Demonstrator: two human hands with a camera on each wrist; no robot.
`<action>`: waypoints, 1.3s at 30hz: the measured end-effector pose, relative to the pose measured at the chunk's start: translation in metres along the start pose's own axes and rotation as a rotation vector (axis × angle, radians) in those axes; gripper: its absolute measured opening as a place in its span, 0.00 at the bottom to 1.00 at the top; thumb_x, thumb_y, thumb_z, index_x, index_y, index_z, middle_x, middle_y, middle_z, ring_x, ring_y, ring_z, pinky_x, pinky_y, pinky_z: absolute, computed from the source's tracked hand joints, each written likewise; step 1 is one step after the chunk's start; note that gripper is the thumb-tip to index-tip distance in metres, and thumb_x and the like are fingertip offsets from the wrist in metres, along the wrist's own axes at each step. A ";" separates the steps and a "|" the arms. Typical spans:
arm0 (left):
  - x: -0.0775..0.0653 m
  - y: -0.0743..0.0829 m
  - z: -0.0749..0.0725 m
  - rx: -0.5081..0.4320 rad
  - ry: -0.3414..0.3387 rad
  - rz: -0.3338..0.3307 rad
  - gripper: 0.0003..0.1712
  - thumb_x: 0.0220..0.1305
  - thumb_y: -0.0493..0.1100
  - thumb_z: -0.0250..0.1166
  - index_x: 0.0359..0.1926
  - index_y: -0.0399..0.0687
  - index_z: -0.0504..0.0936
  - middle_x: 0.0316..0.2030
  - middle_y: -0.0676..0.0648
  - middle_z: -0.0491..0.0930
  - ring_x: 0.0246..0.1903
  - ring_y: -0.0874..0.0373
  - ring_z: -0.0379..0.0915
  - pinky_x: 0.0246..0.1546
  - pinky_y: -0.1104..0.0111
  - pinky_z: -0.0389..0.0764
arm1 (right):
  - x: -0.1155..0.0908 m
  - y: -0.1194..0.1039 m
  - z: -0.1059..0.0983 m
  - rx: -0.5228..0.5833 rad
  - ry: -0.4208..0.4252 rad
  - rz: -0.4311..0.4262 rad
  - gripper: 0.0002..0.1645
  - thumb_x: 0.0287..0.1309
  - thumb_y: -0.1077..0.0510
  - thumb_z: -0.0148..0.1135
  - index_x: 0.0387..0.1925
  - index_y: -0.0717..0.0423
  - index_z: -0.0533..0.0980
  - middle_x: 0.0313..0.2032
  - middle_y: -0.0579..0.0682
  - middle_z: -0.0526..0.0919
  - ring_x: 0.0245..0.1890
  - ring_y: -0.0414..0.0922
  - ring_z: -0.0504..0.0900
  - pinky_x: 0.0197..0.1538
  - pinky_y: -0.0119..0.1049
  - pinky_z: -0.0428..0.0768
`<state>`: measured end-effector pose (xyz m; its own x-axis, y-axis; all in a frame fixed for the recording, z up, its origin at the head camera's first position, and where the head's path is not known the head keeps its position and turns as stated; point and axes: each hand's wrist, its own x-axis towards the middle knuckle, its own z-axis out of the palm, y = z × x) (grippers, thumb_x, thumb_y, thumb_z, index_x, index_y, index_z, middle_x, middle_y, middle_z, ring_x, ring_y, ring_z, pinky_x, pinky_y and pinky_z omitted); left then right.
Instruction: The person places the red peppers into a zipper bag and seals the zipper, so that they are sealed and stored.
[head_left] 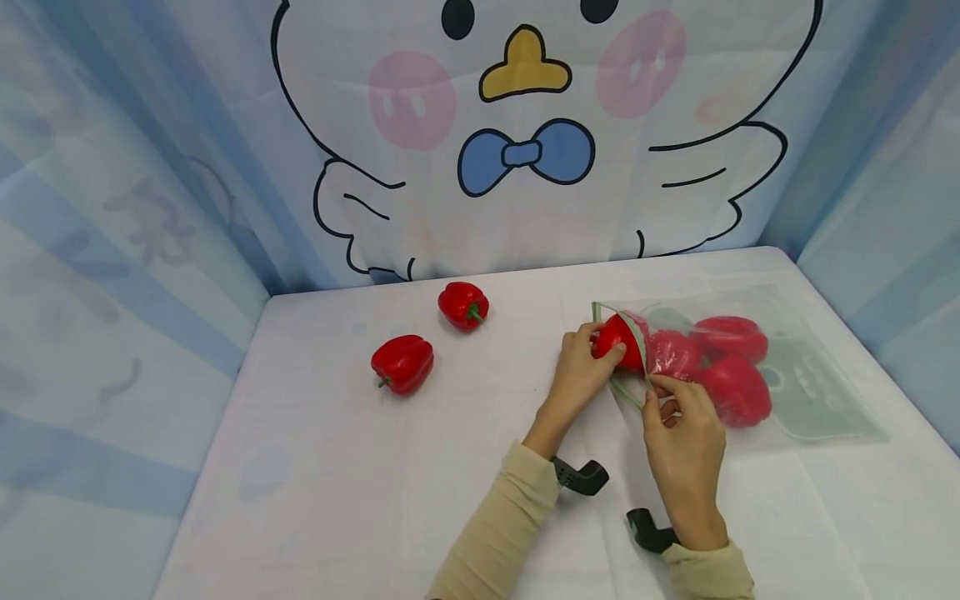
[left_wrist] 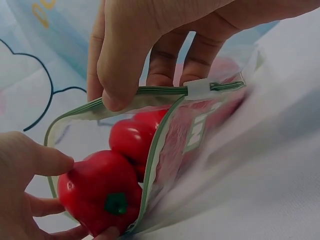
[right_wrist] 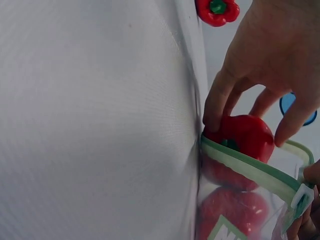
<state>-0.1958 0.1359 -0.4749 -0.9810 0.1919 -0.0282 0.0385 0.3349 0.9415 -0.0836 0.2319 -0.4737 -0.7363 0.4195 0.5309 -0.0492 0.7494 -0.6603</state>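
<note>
A red bell pepper (head_left: 617,337) with a green stem sits in the mouth of a clear, green-edged zip bag (head_left: 821,392). My left hand (head_left: 581,367) grips this pepper, fingers and thumb around its sides, as the left wrist view also shows. My right hand (head_left: 686,437) pinches the bag's near rim beside the white slider (left_wrist: 199,90), and the mouth is spread apart. Several more red peppers (head_left: 731,336) lie inside, seen through the plastic. In the right wrist view, the held pepper (right_wrist: 250,135) is partly behind the green rim.
Two loose red peppers lie on the white table (head_left: 315,500) to the left: one pepper (head_left: 402,364) nearer, another pepper (head_left: 463,305) farther back. A curtain (head_left: 525,225) with a cartoon bird stands behind the table, and blue curtains (head_left: 112,333) flank it.
</note>
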 end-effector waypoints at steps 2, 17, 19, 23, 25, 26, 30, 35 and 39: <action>0.001 0.001 0.001 -0.005 -0.003 0.009 0.28 0.71 0.47 0.64 0.69 0.43 0.76 0.58 0.37 0.77 0.53 0.51 0.77 0.53 0.59 0.86 | 0.000 0.000 0.000 -0.001 -0.001 0.003 0.16 0.60 0.69 0.70 0.50 0.63 0.85 0.38 0.60 0.85 0.30 0.50 0.80 0.37 0.09 0.65; 0.009 0.001 0.004 0.001 0.010 0.038 0.27 0.66 0.38 0.59 0.66 0.42 0.81 0.52 0.38 0.81 0.45 0.58 0.72 0.45 0.68 0.77 | 0.000 0.001 0.000 0.003 0.001 0.008 0.15 0.61 0.68 0.69 0.50 0.62 0.85 0.39 0.59 0.85 0.30 0.49 0.80 0.37 0.09 0.66; 0.009 0.002 0.005 0.028 0.011 0.040 0.27 0.66 0.40 0.61 0.66 0.43 0.81 0.53 0.38 0.82 0.47 0.56 0.75 0.46 0.67 0.78 | 0.000 0.001 0.000 0.004 0.003 0.008 0.15 0.61 0.69 0.69 0.50 0.62 0.85 0.38 0.59 0.86 0.30 0.49 0.80 0.36 0.10 0.66; 0.009 0.002 0.007 0.050 0.001 0.054 0.27 0.67 0.41 0.63 0.67 0.42 0.80 0.55 0.37 0.82 0.53 0.51 0.78 0.52 0.63 0.83 | 0.000 0.000 0.000 0.007 0.008 0.002 0.14 0.61 0.69 0.69 0.49 0.62 0.85 0.38 0.59 0.86 0.29 0.48 0.79 0.36 0.10 0.67; 0.010 0.002 0.008 0.045 0.002 0.068 0.27 0.68 0.41 0.64 0.66 0.41 0.80 0.56 0.36 0.81 0.55 0.50 0.78 0.53 0.61 0.85 | 0.000 0.000 0.000 0.007 0.009 0.000 0.14 0.61 0.69 0.69 0.49 0.62 0.85 0.38 0.59 0.86 0.29 0.48 0.79 0.36 0.11 0.67; 0.010 0.002 0.009 0.046 0.004 0.071 0.27 0.68 0.41 0.65 0.66 0.40 0.80 0.56 0.35 0.81 0.55 0.50 0.77 0.53 0.62 0.85 | 0.000 0.000 0.000 0.007 0.009 -0.001 0.14 0.61 0.69 0.69 0.49 0.62 0.85 0.38 0.59 0.86 0.29 0.48 0.79 0.36 0.11 0.67; 0.011 0.002 0.010 0.058 0.020 0.082 0.27 0.67 0.42 0.68 0.65 0.39 0.81 0.55 0.36 0.80 0.52 0.53 0.76 0.48 0.70 0.83 | 0.000 0.001 -0.001 0.006 0.007 -0.004 0.15 0.60 0.69 0.70 0.49 0.62 0.85 0.38 0.59 0.86 0.29 0.48 0.79 0.36 0.10 0.67; 0.014 0.001 0.010 0.055 0.019 0.096 0.27 0.67 0.42 0.70 0.65 0.38 0.81 0.53 0.37 0.80 0.44 0.59 0.72 0.40 0.77 0.76 | 0.000 0.002 0.000 0.004 0.006 0.000 0.15 0.61 0.69 0.70 0.49 0.62 0.85 0.38 0.59 0.86 0.30 0.47 0.79 0.36 0.10 0.67; 0.016 -0.003 0.009 0.027 0.000 0.112 0.27 0.68 0.41 0.69 0.65 0.36 0.81 0.48 0.38 0.79 0.41 0.60 0.69 0.35 0.79 0.71 | 0.000 0.002 0.001 0.005 0.005 0.002 0.14 0.61 0.69 0.69 0.49 0.61 0.85 0.38 0.58 0.86 0.29 0.46 0.79 0.36 0.10 0.67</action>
<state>-0.2101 0.1468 -0.4811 -0.9703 0.2296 0.0762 0.1526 0.3364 0.9293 -0.0844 0.2332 -0.4755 -0.7333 0.4236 0.5318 -0.0505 0.7461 -0.6639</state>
